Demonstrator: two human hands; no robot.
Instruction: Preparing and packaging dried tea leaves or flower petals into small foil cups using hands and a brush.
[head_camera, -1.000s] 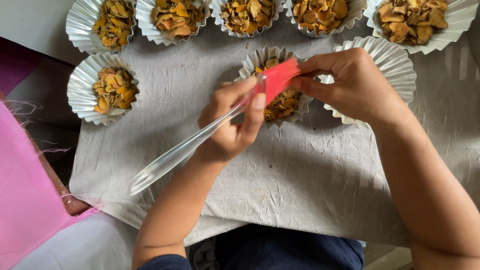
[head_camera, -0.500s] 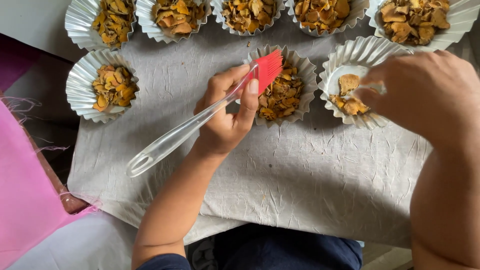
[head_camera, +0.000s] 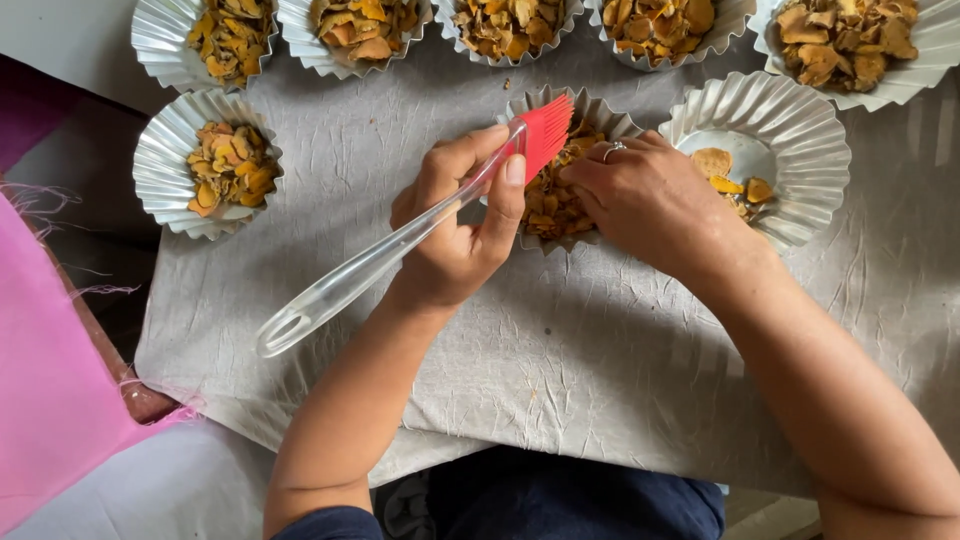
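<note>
I see my left hand wrapped around a brush with a clear plastic handle and a red bristle head; thumb and fingers are clamped on the handle near the head, and the looped end of the handle sticks out toward my left. The red head rests over the rim of the middle fluted foil cup, which is heaped with orange-yellow dried slices. My right hand lies on that same cup with the fingers curled down into the slices; I cannot tell whether they pinch anything, since the fingertips are hidden under the hand. A ring shows on one finger.

Just to the right sits another foil cup, mostly bare, with only a few slices near its left side. To the far left a cup holds a moderate pile. Along the top edge a row of five cups is filled with the same slices, all cut off by the frame. Everything stands on a wrinkled grey cloth. A pink fabric fills the left edge; I can't make out what it belongs to.
</note>
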